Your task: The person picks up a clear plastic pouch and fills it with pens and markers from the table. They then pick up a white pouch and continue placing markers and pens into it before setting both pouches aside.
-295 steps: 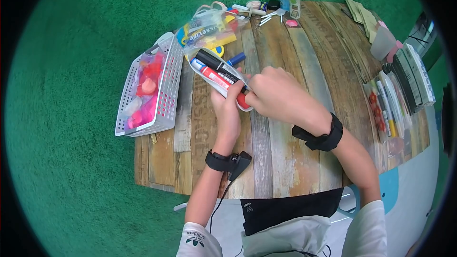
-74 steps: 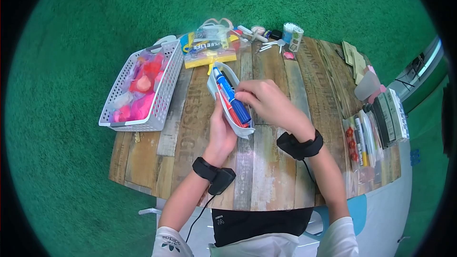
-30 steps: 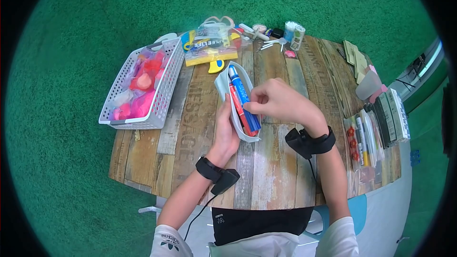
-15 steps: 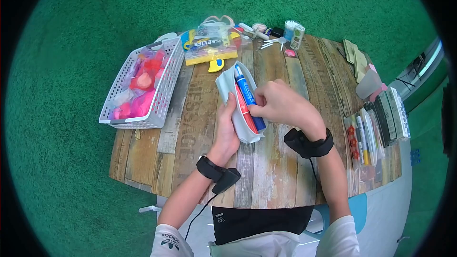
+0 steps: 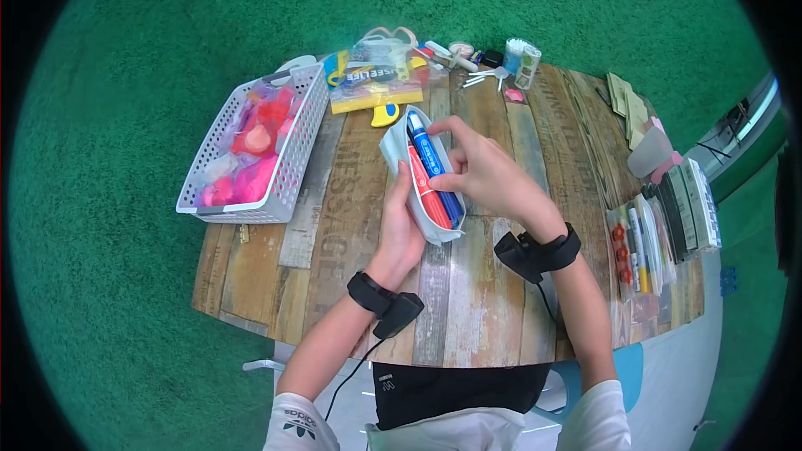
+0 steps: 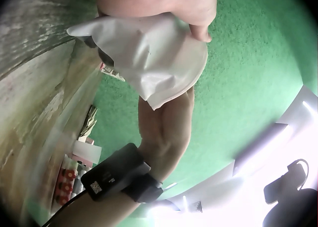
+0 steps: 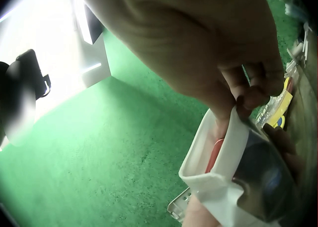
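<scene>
A white, open-topped pencil case [image 5: 397, 152] is held tilted above the table by my left hand [image 5: 399, 235], thumb along its near side. Inside lie a blue marker [image 5: 427, 159] and, beside it, a red marker [image 5: 430, 199]. My right hand [image 5: 491, 174] is at the case's right side. Its thumb dips inside over the markers while the index finger reaches to the far rim. In the right wrist view the other fingers bend against the outside wall, pinching it. The left wrist view shows the case's white underside [image 6: 154, 53] under my left hand.
On the left stands a white basket [image 5: 288, 175] of pink and red packets. Behind the case are a zip bag [image 5: 376, 75] and a yellow-blue item [image 5: 385, 115]. Cotton swabs [image 5: 520, 58] stand at the back; pens in clear pouches [image 5: 639, 242] and boxes [image 5: 697, 192] at the right.
Earlier a black marker showed on top in the case and a blue one lay beyond it; now blue shows inside. Lately my right index finger has stretched from a curl towards the far rim.
</scene>
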`<state>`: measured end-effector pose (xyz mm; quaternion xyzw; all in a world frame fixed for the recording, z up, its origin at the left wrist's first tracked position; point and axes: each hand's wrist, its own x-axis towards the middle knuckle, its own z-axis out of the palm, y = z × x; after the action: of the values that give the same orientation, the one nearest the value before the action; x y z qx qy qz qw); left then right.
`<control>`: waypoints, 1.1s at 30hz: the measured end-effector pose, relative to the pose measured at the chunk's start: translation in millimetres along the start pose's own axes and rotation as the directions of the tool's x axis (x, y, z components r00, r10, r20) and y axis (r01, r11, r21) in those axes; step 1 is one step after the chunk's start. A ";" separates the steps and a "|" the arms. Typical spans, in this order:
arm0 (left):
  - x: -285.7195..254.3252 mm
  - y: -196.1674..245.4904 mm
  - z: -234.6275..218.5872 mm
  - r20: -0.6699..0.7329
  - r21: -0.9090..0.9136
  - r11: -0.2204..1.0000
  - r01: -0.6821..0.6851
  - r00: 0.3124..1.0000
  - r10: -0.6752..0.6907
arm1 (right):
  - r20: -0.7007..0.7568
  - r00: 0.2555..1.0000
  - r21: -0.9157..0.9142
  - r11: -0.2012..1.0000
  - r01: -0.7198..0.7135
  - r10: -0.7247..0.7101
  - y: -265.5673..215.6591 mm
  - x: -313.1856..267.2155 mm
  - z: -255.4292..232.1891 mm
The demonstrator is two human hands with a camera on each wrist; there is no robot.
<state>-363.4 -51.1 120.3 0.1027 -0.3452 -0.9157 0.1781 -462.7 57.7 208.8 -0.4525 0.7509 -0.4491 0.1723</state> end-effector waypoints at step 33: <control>-11.1 -2.7 14.9 0.106 -0.130 0.973 0.193 0.978 -0.180 | -0.321 0.945 -0.020 0.998 0.064 -0.067 8.4 6.0 -5.8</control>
<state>-358.5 -35.9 130.2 0.0790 -0.2771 -0.9541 0.0816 -474.1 57.4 205.8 -0.3989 0.7557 -0.5186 0.0305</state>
